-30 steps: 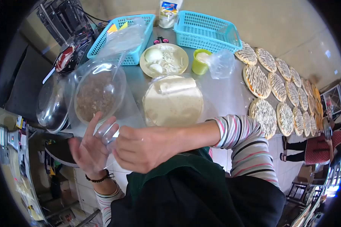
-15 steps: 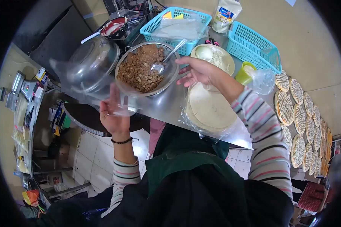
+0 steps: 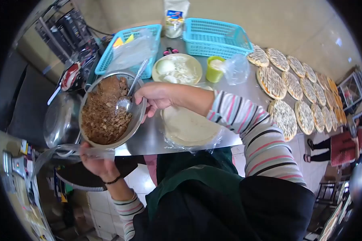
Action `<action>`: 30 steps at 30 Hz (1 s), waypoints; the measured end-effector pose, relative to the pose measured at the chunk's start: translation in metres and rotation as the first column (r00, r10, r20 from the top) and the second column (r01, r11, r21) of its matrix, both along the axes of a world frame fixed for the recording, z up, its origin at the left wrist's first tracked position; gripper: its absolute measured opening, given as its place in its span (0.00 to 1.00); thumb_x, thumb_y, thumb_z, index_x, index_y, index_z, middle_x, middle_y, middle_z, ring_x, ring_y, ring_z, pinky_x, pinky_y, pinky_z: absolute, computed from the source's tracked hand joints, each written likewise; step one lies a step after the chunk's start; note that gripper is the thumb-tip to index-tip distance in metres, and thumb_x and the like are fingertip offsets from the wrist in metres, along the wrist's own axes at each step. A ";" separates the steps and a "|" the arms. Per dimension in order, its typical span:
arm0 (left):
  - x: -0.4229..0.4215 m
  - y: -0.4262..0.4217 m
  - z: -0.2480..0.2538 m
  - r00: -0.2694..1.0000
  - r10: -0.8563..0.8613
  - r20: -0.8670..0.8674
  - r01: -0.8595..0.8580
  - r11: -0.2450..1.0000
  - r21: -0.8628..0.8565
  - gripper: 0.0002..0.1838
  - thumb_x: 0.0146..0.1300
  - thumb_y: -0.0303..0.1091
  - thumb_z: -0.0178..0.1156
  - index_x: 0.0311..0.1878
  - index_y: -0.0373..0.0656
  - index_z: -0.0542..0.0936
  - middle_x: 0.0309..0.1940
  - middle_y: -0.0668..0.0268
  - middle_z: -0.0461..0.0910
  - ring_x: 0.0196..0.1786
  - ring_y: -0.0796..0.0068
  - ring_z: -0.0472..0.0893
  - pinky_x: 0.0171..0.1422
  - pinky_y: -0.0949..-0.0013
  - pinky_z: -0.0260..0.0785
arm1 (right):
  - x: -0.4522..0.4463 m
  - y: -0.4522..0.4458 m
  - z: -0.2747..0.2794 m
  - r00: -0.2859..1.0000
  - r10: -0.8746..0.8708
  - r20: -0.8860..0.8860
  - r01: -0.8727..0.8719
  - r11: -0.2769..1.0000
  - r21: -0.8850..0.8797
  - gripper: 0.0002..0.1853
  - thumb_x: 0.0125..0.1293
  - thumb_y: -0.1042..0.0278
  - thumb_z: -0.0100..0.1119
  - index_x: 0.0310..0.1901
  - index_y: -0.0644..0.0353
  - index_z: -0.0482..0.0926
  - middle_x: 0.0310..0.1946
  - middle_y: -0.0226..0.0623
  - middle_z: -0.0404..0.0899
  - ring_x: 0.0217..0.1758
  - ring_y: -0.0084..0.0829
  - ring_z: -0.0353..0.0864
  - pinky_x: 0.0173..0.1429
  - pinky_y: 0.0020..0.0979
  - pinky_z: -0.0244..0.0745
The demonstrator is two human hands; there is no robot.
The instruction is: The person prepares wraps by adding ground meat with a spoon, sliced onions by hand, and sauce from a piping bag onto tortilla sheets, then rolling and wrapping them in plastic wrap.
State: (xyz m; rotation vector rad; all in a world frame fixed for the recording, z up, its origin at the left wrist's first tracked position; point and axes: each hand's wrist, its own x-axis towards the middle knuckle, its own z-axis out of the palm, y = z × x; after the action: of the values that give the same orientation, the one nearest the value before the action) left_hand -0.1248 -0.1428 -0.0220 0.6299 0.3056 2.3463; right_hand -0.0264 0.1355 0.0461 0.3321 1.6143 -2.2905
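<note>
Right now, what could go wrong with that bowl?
The bowl, near the table edge, could tip and spill brown mixture. The spoon, handle crossing the rim beside the right hand, might get knocked. Clear plastic at the left hand may slip or snag.

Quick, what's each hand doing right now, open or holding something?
Right hand: closed on the rim of the bowl.
Left hand: at the bowl's near edge, clear plastic over its fingers; whether it grips either cannot be told.
</note>
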 end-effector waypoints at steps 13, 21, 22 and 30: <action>0.079 0.250 0.083 0.606 -0.786 0.122 0.794 0.608 -0.025 0.14 0.67 0.42 0.49 0.41 0.43 0.77 0.46 0.61 0.79 0.49 0.67 0.78 0.50 0.61 0.73 | 0.304 0.059 0.075 0.436 -0.899 0.038 0.900 0.435 -0.034 0.06 0.59 0.81 0.48 0.38 0.71 0.69 0.28 0.41 0.76 0.19 0.29 0.79 0.14 0.21 0.75; 0.059 0.326 0.058 0.684 -0.674 -0.278 0.332 0.627 -0.705 0.18 0.71 0.42 0.43 0.43 0.41 0.78 0.55 0.62 0.75 0.48 0.65 0.77 0.52 0.63 0.71 | 0.390 0.079 -0.005 0.046 -0.983 0.177 0.999 0.041 -0.034 0.05 0.59 0.80 0.47 0.38 0.70 0.67 0.28 0.40 0.73 0.19 0.31 0.77 0.14 0.23 0.73; 0.053 0.337 0.049 0.589 -0.736 -0.334 0.319 0.592 -0.740 0.20 0.72 0.45 0.42 0.48 0.42 0.78 0.50 0.65 0.78 0.47 0.71 0.77 0.51 0.68 0.71 | 0.390 0.087 -0.017 0.084 -0.981 0.175 0.996 0.078 -0.041 0.06 0.59 0.80 0.47 0.38 0.70 0.66 0.30 0.41 0.72 0.21 0.31 0.77 0.14 0.24 0.73; 0.078 0.363 0.038 0.087 -0.652 -0.753 -0.194 0.731 -0.655 0.21 0.71 0.46 0.47 0.48 0.37 0.79 0.38 0.69 0.80 0.42 0.78 0.76 0.49 0.72 0.68 | 0.328 0.156 -0.051 0.274 -0.953 0.130 0.960 0.264 -0.092 0.07 0.61 0.78 0.46 0.41 0.71 0.66 0.34 0.46 0.74 0.26 0.39 0.80 0.20 0.25 0.77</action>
State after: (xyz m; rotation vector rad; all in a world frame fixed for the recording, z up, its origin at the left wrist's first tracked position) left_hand -0.0465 0.2199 0.0162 1.6821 1.4020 0.8725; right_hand 0.3015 0.2912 -0.0049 1.7814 1.2723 -3.1324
